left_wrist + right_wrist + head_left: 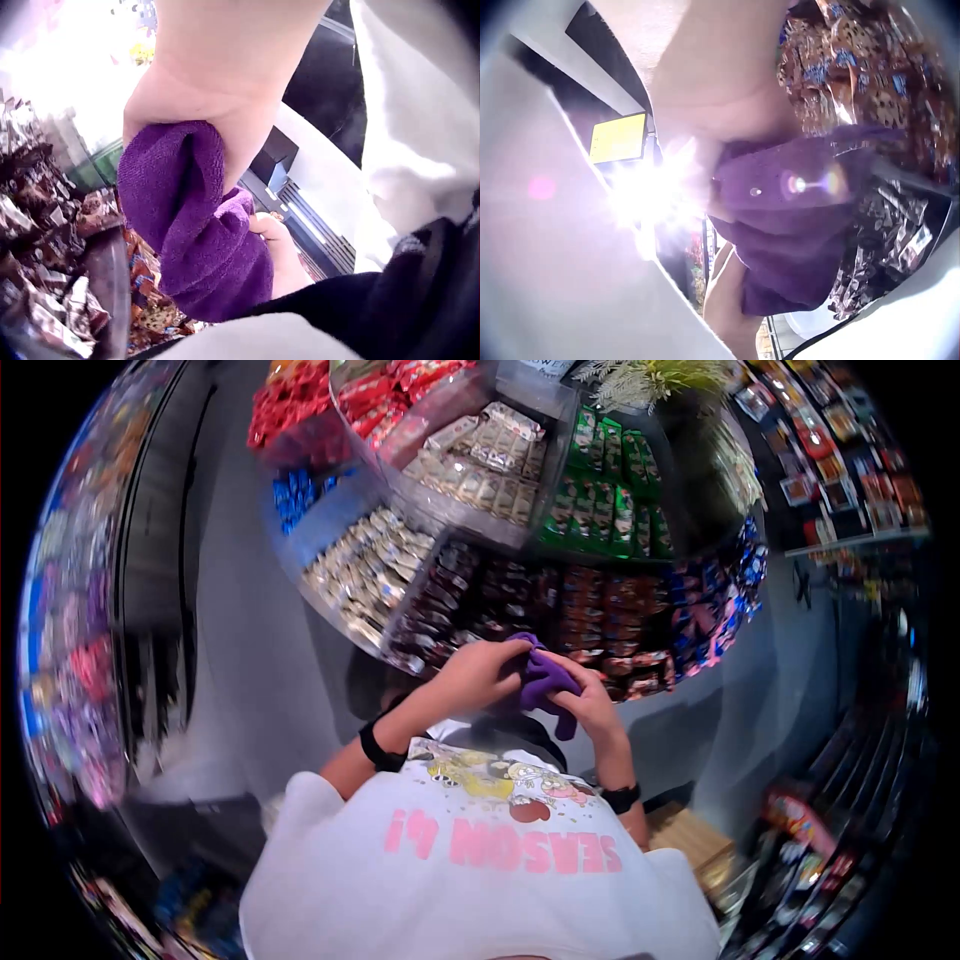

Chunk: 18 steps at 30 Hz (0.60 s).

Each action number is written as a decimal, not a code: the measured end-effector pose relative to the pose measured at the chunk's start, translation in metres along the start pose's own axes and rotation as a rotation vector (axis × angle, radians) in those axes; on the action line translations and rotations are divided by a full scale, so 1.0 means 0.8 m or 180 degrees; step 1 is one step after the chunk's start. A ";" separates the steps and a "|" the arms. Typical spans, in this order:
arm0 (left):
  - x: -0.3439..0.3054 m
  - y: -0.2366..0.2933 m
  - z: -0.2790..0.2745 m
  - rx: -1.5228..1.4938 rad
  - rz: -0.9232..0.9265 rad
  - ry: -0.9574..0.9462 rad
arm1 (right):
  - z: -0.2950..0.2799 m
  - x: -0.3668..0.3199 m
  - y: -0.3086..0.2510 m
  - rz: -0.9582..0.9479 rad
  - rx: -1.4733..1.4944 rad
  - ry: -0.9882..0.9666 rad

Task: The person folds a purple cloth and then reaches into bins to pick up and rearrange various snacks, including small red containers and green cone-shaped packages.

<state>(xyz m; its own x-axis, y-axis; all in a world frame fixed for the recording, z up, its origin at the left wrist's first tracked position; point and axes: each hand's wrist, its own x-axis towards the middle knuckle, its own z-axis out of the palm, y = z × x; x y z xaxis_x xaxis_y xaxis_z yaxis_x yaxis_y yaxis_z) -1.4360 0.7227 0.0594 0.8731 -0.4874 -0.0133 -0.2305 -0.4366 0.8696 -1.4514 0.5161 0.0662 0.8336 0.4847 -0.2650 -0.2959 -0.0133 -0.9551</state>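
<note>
A purple terry cloth [547,682] is bunched between my two hands, just in front of my shirt and close to the near edge of the round candy display. My left hand [490,668] grips it from the left with curled fingers. From the other side my right hand [590,700] holds it, and a loose end hangs below. In the left wrist view the cloth [187,217] falls in thick folds from the hand. Strong glare covers part of the right wrist view, where the cloth [787,217] hides most of the fingers.
The tiered display holds dark wrapped sweets [440,600], brown packets [610,610], green packets [610,480] and cream packets [370,570] in clear-walled bins. Stocked shelves stand at left [80,610] and right [840,450]. A cardboard box [690,840] sits behind my right elbow.
</note>
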 end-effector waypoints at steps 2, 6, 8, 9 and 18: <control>-0.020 -0.031 -0.039 -0.0251 -0.0027 -0.0289 | 0.040 0.024 0.007 0.0316 0.0396 0.0149; -0.060 -0.085 -0.121 -0.0392 -0.0112 -0.0512 | 0.146 0.081 0.020 0.0125 0.0212 0.0561; -0.082 -0.104 -0.153 -0.0193 -0.0311 -0.0419 | 0.185 0.102 0.021 0.0220 -0.0226 0.0311; -0.090 -0.100 -0.173 -0.0241 -0.0435 -0.0434 | 0.200 0.110 0.016 0.0168 -0.0344 0.0209; -0.109 -0.185 -0.202 0.1377 -0.0421 -0.0899 | 0.249 0.172 0.052 0.0267 -0.1560 0.0170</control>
<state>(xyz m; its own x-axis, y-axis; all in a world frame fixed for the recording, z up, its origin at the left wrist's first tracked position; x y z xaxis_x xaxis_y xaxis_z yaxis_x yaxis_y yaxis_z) -1.4089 0.9519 0.0114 0.7708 -0.5656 -0.2932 -0.3345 -0.7510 0.5692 -1.4416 0.7567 0.0164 0.8428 0.4192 -0.3377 -0.1196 -0.4658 -0.8768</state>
